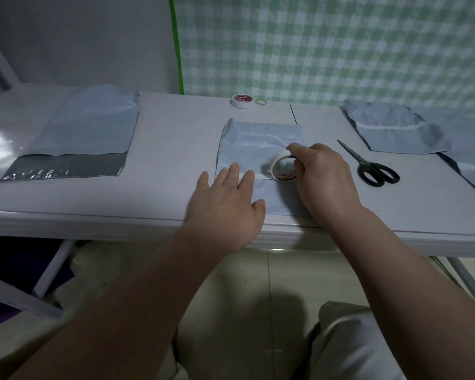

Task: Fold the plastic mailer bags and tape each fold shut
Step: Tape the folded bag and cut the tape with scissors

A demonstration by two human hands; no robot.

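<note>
A folded grey mailer bag (258,141) lies in the middle of the white table (170,149). My left hand (228,204) presses flat on its near left part with straight fingers. My right hand (324,176) grips a white tape roll (283,165) standing on edge over the fold. A short strip of white tape (261,176) runs from the roll toward my left fingers along the fold's edge.
An unfolded mailer (80,138) lies at the left. Several taped mailers (395,130) are piled at the right. Black scissors (370,165) rest right of my hand. A second tape roll (242,101) and a rubber band (261,102) sit at the back.
</note>
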